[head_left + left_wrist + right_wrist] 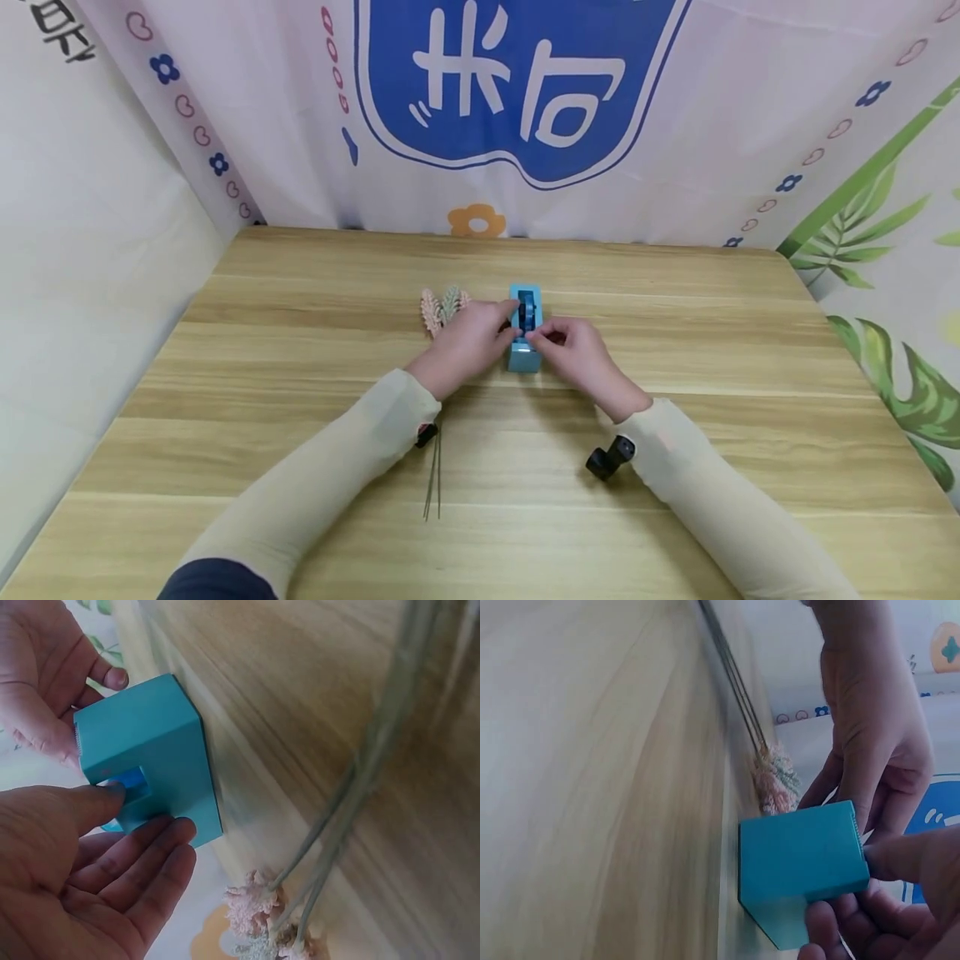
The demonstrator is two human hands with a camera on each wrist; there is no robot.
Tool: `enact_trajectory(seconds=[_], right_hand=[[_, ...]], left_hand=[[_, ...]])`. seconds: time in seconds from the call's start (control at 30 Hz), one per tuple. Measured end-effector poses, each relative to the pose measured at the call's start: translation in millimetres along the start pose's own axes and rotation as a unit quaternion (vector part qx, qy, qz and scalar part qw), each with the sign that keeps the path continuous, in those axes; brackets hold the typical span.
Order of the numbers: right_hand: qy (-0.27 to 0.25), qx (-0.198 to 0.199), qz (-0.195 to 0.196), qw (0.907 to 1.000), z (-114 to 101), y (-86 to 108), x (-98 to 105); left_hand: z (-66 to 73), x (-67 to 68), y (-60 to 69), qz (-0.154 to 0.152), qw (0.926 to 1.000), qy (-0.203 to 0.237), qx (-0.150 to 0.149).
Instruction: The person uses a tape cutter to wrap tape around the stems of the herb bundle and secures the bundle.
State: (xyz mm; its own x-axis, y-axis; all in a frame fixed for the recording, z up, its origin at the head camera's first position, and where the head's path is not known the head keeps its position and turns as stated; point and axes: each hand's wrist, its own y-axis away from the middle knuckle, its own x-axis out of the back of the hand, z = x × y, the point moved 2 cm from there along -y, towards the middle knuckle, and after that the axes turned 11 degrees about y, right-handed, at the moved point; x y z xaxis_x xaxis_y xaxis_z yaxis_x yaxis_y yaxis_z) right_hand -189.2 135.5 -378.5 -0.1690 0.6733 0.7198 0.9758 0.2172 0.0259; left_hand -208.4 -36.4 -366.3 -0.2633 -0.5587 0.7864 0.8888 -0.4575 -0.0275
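Pale wood-grain table below. Behind it, whitish cloth backdrop with 1 blue emblem, 2 white characters inside, and 1 orange flower print beneath; blue flowers and pink hearts along both edges. At right, green leaf prints; at left, white cloth.

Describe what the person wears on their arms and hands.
A cream left sleeve and cream right sleeve reach the wrists. Navy fabric shows further up the left arm. A small black wrist camera juts from the right cuff. The left hand and right hand wear no gloves.
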Motion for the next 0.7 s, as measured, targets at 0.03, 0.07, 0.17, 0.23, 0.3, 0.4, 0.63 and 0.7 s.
enact_trajectory(seconds=[0.03, 0.07, 0.17, 0.23, 0.3, 0.4, 0.63, 0.7], right_hand=[[-0.005, -0.008, 0.001, 1.0, -0.3, 0.2, 0.4], [-0.01, -0.016, 0.001, 0.9998, -0.3, 0.3, 0.6], [-0.028, -0.039, 0.0, 0.9989, -0.2, 0.8, 0.7], [-0.043, -0.051, -0.002, 0.9977, 0.7, 0.6, 0.3], [-0.063, -0.066, -0.007, 0.9958, 1.7, 0.7, -0.2], [-0.096, -0.078, -0.016, 0.9922, 4.3, 0.0, -0.4], [-0.149, -0.106, -0.04, 0.9823, 8.0, 0.2, 3.5], [-0.152, -0.108, -0.046, 0.9814, 8.1, -0.4, 4.2]], left_hand=[[0.7, -0.7, -0.4, 0.002, 1.0, -0.003, -0.002], [1.3, -1.4, -0.6, 0.004, 1.0, -0.005, -0.004], [2.6, -3.6, -0.9, 0.009, 0.9999, -0.006, -0.004], [3.3, -4.3, -0.6, 0.011, 0.9999, -0.008, -0.002], [3.6, -4.6, -0.1, 0.011, 0.9999, -0.007, 0.002], [4.0, -4.1, 0.2, 0.01, 0.9999, -0.006, 0.006], [3.9, -4.8, 0.1, 0.01, 0.9999, 0.002, 0.013], [3.4, -5.1, 0.0, 0.009, 0.9999, 0.004, 0.013]])
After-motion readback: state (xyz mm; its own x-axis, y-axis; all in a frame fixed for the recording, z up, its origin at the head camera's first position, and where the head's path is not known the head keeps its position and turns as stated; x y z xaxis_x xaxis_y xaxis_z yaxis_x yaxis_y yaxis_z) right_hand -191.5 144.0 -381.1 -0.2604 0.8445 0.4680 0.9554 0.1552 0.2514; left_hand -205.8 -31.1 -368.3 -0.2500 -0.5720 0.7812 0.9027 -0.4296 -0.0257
